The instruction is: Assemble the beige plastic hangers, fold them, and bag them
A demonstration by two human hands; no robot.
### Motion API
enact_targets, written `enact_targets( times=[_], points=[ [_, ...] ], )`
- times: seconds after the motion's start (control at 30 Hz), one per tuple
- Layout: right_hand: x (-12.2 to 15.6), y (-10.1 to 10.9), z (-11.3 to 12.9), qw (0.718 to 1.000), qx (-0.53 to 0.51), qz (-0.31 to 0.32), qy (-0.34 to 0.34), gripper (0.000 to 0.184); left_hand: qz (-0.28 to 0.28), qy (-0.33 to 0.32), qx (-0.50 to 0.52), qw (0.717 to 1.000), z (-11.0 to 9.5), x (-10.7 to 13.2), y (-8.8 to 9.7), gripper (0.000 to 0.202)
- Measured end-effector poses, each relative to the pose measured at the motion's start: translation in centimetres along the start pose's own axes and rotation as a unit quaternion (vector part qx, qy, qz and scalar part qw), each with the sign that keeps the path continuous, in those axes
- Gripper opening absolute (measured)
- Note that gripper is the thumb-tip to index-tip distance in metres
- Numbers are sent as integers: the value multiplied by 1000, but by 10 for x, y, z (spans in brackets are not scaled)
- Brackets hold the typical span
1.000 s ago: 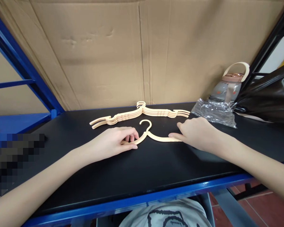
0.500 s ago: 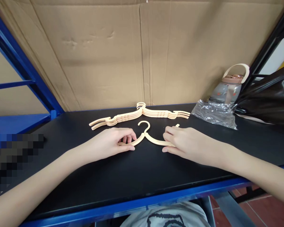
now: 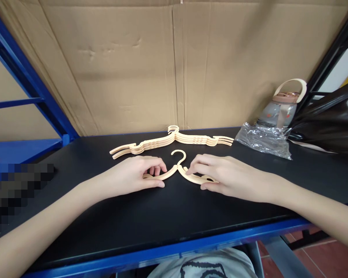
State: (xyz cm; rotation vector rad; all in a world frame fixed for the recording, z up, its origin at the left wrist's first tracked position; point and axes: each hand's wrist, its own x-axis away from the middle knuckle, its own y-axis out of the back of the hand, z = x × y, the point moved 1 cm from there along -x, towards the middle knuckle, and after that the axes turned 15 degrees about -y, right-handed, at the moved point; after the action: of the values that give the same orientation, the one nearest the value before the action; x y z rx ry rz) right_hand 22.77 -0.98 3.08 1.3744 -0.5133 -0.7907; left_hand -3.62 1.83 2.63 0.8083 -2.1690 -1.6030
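A cream folding clothes hanger (image 3: 169,173) lies on the black tabletop in front of me, its hook pointing to the far side. Its left arm is pinched between the thumb and fingers of my left hand (image 3: 135,172). My right hand (image 3: 223,173) grips the right arm, thumb on the near edge and fingers over the top; a folded-in end piece shows beside the fingertips. The outer ends of both arms are partly hidden by my hands. Beyond them, several matching hangers (image 3: 191,138) rest in a neat stack, hooks toward the cardboard.
A cardboard panel (image 3: 118,69) stands behind the black table (image 3: 150,220). At the right back are a crumpled clear plastic bag (image 3: 263,141), a water bottle (image 3: 278,110) and a black glossy bag (image 3: 327,119). A blue frame (image 3: 31,77) rises on the left.
My right fingers have shifted inward along the hanger's right arm, and its end piece has swung in toward the hook. My left hand keeps its grip almost unmoved.
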Motion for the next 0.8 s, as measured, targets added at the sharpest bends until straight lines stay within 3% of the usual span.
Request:
enact_targets(
  times=[0.13, 0.33, 0.8],
  points=[
    [-2, 2, -8, 998, 24, 16, -51, 31, 8, 6, -19, 1000, 8, 6, 8, 37],
    [-6, 0, -17, 1000, 13, 12, -17, 36, 39, -29, -6, 999, 12, 8, 17, 17],
    [-15, -6, -21, 998, 27, -40, -41, 11, 6, -112, 23, 993, 7, 5, 1, 23]
  ],
)
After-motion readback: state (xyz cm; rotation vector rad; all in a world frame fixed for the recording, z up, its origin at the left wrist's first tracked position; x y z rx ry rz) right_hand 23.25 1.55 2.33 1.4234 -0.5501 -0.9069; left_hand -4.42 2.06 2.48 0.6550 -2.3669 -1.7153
